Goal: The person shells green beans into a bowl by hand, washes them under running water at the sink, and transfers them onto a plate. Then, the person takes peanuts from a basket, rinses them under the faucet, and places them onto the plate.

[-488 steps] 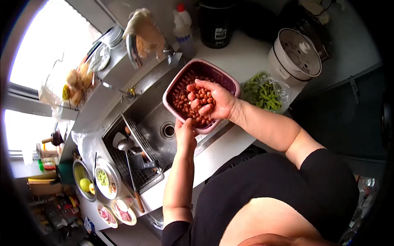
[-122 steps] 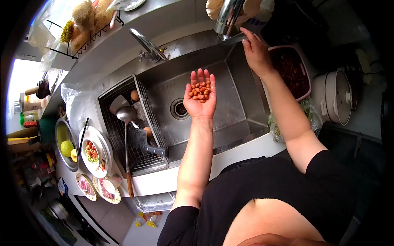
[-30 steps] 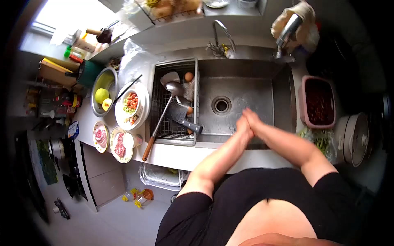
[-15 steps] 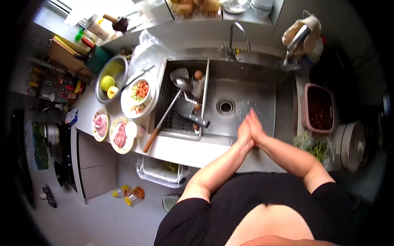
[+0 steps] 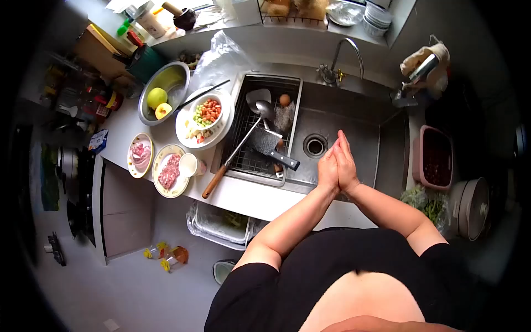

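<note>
Over the near edge of the steel sink (image 5: pixel 359 124), my left hand (image 5: pixel 327 170) and my right hand (image 5: pixel 347 166) are pressed palm to palm. Their fingers are stretched out and point away from me. No object shows between them, though the palms' inner faces are hidden. Just beyond the fingertips lies the round drain (image 5: pixel 316 145). To the left, a cleaver (image 5: pixel 266 145) with a black handle rests on the wire drying rack (image 5: pixel 243 160), beside a long ladle (image 5: pixel 265 109) with a wooden handle. An egg (image 5: pixel 285 99) sits near the rack's back corner.
Left on the counter stand a bowl of diced vegetables (image 5: pixel 208 112), two plates of raw meat (image 5: pixel 169 172) (image 5: pixel 140 155) and a metal bowl (image 5: pixel 181 77) with fruit. The faucet (image 5: pixel 348 50) rises behind the sink. At right are a pink tub (image 5: pixel 418 157) and a lidded pot (image 5: pixel 470 210).
My view has turned slightly, so the counter and sink sit farther right in it. Both hands stay pressed together over the sink's near side.
</note>
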The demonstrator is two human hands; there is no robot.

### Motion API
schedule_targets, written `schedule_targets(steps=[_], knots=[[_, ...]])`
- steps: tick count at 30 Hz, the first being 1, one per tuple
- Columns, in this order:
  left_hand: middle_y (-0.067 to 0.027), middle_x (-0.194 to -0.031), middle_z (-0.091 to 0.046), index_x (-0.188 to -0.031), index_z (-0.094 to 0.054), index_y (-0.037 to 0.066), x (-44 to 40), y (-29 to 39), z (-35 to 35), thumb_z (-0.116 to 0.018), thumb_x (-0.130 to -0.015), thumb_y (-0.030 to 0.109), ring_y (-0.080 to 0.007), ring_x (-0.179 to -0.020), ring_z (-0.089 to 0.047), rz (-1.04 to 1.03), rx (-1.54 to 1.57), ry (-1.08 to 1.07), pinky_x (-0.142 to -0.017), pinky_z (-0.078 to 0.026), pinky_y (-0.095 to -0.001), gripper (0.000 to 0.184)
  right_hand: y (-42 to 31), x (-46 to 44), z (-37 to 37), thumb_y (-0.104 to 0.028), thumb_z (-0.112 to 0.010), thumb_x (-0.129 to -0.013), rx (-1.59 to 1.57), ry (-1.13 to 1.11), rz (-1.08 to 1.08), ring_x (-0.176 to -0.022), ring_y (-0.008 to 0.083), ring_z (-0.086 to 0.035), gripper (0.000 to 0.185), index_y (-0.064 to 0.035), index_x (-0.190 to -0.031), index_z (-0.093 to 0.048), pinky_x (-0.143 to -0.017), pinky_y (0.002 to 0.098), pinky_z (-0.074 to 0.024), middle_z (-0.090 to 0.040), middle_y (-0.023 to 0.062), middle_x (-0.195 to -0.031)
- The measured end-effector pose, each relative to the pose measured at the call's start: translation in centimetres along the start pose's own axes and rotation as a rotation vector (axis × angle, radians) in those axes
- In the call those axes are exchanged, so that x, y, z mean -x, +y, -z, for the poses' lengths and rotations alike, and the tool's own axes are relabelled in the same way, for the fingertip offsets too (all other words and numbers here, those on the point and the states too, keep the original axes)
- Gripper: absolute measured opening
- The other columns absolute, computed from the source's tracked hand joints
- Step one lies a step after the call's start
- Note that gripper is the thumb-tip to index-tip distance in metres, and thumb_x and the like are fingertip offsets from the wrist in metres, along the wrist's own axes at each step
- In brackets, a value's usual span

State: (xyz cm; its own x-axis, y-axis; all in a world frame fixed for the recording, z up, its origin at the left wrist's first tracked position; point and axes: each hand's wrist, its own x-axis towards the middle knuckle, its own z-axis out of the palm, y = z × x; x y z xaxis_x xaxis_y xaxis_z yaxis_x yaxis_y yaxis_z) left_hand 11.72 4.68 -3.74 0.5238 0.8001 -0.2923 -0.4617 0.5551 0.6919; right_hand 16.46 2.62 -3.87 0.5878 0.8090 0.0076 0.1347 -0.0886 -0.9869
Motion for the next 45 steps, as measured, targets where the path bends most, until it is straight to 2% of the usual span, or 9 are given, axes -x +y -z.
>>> schedule_targets(steps=[1, 4, 10, 13, 16, 21, 29, 39, 45], knots=[[-0.0078, -0.114, -0.056, -0.12, -0.051, 0.0, -1.1, -0.9, 1.2, -0.041, -0.095, 0.022, -0.0182, -0.099, -0.055, -0.005, 0.003, 0.001, -0.085, -0.043, -0.0281, 0.035, 1.1, -0.6, -0.5, -0.029, -0.04, -0.091, 0.002, -0.005, 0.004, -0.134, 0.0295, -0.023, 0.059, 0.0007, -0.139, -0.024, -0.109, 0.0337, -0.0184, -0.025, 0.0189, -0.144], [-0.0071, -0.111, -0.057, -0.121, -0.05, 0.003, -2.5, -3.8, 4.1, -0.035, -0.096, 0.027, -0.0196, -0.099, -0.055, 0.573, 0.033, 0.297, -0.082, -0.045, -0.03, 0.038, 5.8, -0.4, -1.3, -0.034, -0.04, -0.091, 0.154, -0.071, -0.629, -0.134, 0.0298, -0.022, 0.061, 0.0021, -0.137, -0.027, -0.109, 0.0345, -0.0189, -0.025, 0.02, -0.144], [-0.007, -0.088, -0.066, -0.094, -0.064, 0.003, -3.2, -0.6, 5.6, -0.048, -0.09, 0.017, -0.0183, -0.082, -0.063, 0.322, 0.724, -0.086, -0.076, -0.051, -0.0299, 0.021, 0.1, -1.4, -1.9, -0.03, -0.035, -0.095, 0.157, -0.024, 0.044, -0.134, 0.0268, -0.024, 0.054, 0.003, -0.136, -0.028, -0.109, 0.0325, -0.0178, -0.029, 0.0186, -0.142], [-0.0148, -0.097, -0.064, -0.096, -0.061, -0.003, -4.0, 3.6, 4.1, -0.044, -0.091, 0.015, -0.0275, -0.096, -0.06, 0.261, 0.948, -0.016, -0.091, -0.049, -0.0385, 0.025, -5.4, -1.7, -2.5, -0.028, -0.033, -0.095, -0.493, -0.037, 0.026, -0.132, 0.0219, -0.026, 0.051, 0.0034, -0.135, -0.03, -0.108, 0.0303, -0.0172, -0.033, 0.0144, -0.14], [-0.0182, -0.103, -0.06, -0.096, -0.058, -0.005, -5.4, 10.3, 5.2, -0.042, -0.091, 0.016, -0.0313, -0.1, -0.058, 0.027, 0.971, -0.111, -0.094, -0.047, -0.0421, 0.027, -7.8, -1.7, -1.2, -0.026, -0.034, -0.093, -0.387, -0.048, 0.158, -0.129, 0.0175, -0.028, 0.05, 0.0029, -0.133, -0.034, -0.108, 0.0294, -0.0145, -0.036, 0.0109, -0.137], [-0.0152, -0.09, -0.063, -0.094, -0.059, -0.005, -9.1, 24.9, 12.3, -0.032, -0.096, 0.026, -0.0216, -0.086, -0.061, -0.635, 0.138, 0.028, -0.083, -0.052, -0.0329, 0.041, -6.7, -0.5, 2.9, -0.029, -0.034, -0.094, -0.222, -0.088, 0.118, -0.128, 0.0175, -0.031, 0.048, 0.0009, -0.13, -0.038, -0.109, 0.0315, -0.0156, -0.04, 0.0104, -0.134], [-0.0146, -0.094, -0.066, -0.092, -0.066, -0.006, -10.7, 29.9, 16.9, -0.022, -0.095, 0.051, -0.0195, -0.089, -0.059, -0.657, -0.715, 0.291, -0.089, -0.04, -0.0278, 0.071, -5.0, 2.0, 4.2, -0.03, -0.034, -0.096, -0.184, 0.023, -0.022, -0.116, 0.0157, -0.043, 0.041, -0.0005, -0.117, -0.052, -0.104, 0.0288, -0.0253, -0.053, 0.0076, -0.118], [-0.0135, -0.097, -0.065, -0.102, -0.065, -0.002, -6.6, 31.6, 11.5, -0.011, -0.093, 0.058, -0.0186, -0.096, -0.058, -0.867, -0.861, 0.098, -0.094, -0.037, -0.0288, 0.081, -7.6, 3.4, 7.7, -0.015, -0.039, -0.094, -0.048, 0.062, 0.176, -0.107, 0.0144, -0.048, 0.026, 0.0002, -0.108, -0.056, -0.095, 0.0272, -0.0355, -0.054, 0.0086, -0.116], [-0.0161, -0.098, -0.064, -0.1, -0.062, -0.003, -1.5, 21.7, 3.3, -0.024, -0.096, 0.035, -0.0227, -0.098, -0.058, -0.693, -0.743, -0.519, -0.092, -0.042, -0.0361, 0.054, -15.3, 4.7, 9.0, -0.006, -0.035, -0.092, 0.331, 0.193, 0.562, -0.111, 0.0222, -0.049, 0.023, -0.0002, -0.101, -0.056, -0.094, 0.0301, -0.0385, -0.051, 0.0146, -0.119]])
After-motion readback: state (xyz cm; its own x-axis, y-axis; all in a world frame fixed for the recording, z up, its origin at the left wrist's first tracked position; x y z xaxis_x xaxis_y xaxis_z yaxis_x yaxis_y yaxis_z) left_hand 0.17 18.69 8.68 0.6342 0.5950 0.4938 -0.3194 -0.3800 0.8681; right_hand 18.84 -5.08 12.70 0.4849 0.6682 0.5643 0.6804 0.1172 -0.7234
